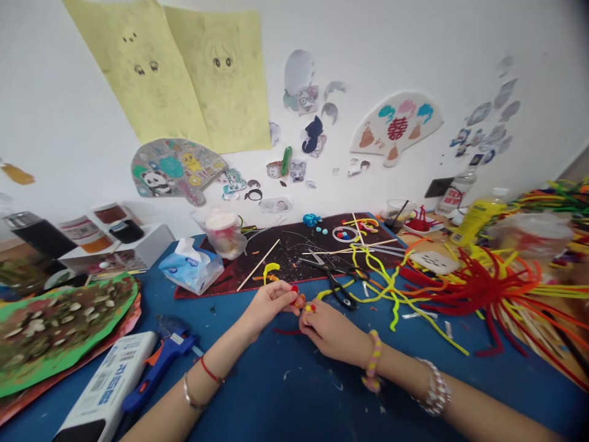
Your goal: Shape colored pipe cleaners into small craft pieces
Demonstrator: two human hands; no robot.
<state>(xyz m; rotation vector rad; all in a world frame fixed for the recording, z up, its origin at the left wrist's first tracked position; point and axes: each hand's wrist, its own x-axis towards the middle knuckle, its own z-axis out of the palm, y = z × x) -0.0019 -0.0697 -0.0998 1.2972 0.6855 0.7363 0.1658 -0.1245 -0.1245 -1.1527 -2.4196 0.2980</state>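
My left hand [269, 305] and my right hand [329, 331] meet above the blue tabletop [257, 393], pinching a small twisted red and yellow pipe-cleaner piece [300, 299] between their fingertips. Part of that piece is hidden by my fingers. Just beyond my right hand lie black-handled scissors [339, 283] on a dark mat [280, 261]. A tangle of yellow pipe cleaners [391, 294] spreads to the right of them. A thin red pipe-cleaner strand [286, 331] lies on the table below my hands.
A blue glue gun [165, 356] and a white box [108, 387] sit at the near left, beside green decorated boards [59, 325]. A tissue pack [191, 267] and plastic cup [223, 233] stand ahead. A large red pipe-cleaner bundle [478, 288] spreads right, below a wall with paper drawings.
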